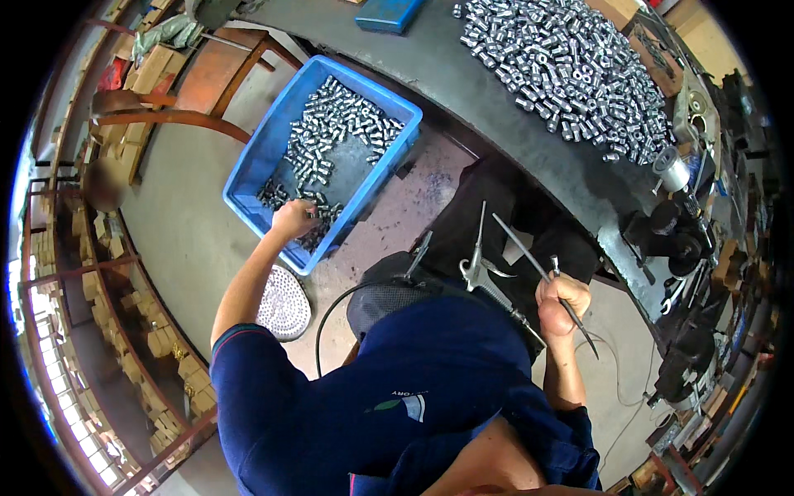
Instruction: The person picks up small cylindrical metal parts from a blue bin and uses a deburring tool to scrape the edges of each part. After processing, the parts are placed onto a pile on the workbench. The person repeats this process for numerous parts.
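My left hand (294, 219) reaches over the near left side of a blue plastic bin (236, 178). Its fingers are curled on a small metal fitting, partly hidden by them, among the loose metal fittings (310, 161) in the bin. In front of my body on the right, my right hand (566, 302) is closed around a slim file (521, 246) with a pointed end, held at a slant. A small fitting-like metal piece (555, 263) sticks up beside those fingers. An air blow gun (488, 285) lies over my lap, left of the right hand.
A large heap of metal fittings (571, 74) covers part of the dark workbench (430, 74). A blue box (387, 15) stands at its far edge. Tools and a vise (691, 355) crowd the right. A wooden chair (215, 74) and a white perforated stool seat (283, 306) are left.
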`<state>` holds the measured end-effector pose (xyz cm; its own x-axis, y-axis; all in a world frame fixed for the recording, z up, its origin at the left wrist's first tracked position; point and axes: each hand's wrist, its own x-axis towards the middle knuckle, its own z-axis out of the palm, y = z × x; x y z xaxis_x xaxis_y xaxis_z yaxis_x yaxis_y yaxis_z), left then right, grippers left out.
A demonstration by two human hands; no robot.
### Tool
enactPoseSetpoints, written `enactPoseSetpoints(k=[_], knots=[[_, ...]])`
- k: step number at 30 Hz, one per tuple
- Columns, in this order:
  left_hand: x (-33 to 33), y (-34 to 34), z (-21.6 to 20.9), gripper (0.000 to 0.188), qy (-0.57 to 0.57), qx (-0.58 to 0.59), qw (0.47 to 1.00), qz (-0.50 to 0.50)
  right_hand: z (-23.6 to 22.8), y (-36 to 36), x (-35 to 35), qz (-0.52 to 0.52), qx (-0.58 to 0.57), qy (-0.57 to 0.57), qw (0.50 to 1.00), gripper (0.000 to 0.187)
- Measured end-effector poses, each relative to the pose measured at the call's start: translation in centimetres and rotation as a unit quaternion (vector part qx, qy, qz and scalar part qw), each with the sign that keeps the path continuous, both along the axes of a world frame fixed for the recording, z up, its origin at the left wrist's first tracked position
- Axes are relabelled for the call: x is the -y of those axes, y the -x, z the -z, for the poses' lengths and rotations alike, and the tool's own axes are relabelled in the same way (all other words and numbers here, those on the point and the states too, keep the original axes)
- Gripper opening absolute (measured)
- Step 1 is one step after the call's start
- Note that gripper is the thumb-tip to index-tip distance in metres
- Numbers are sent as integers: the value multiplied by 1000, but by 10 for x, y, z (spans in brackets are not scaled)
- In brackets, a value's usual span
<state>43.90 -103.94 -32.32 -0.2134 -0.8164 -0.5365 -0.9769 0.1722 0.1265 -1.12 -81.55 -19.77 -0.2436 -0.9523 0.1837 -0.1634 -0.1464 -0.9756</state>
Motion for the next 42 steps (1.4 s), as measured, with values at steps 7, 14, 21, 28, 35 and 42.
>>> enactPoseSetpoints(k=[7, 14, 21, 28, 35, 42], knots=[[-18, 21, 14, 36, -5, 118, 992, 47, 4, -4, 4, -13, 10, 13, 1000, 33], [-6, 22, 15, 24, 24, 82, 992, 93, 10, 3, -5, 28, -13, -17, 999, 47], [-1, 23, 10, 16, 112, 13, 988, 106, 5, 1, -1, 14, -11, -6, 1000, 36], [10, 109, -80, 26, -151, -519, 811, -223, -14, -4, 19, -56, -85, 29, 994, 40], [-22, 221, -112, 20, -362, -692, 592, -199, -29, -13, 43, -143, -116, 80, 980, 30], [-48, 250, -131, 25, -446, -654, 570, -223, -22, -17, 51, -164, -136, 65, 975, 26]])
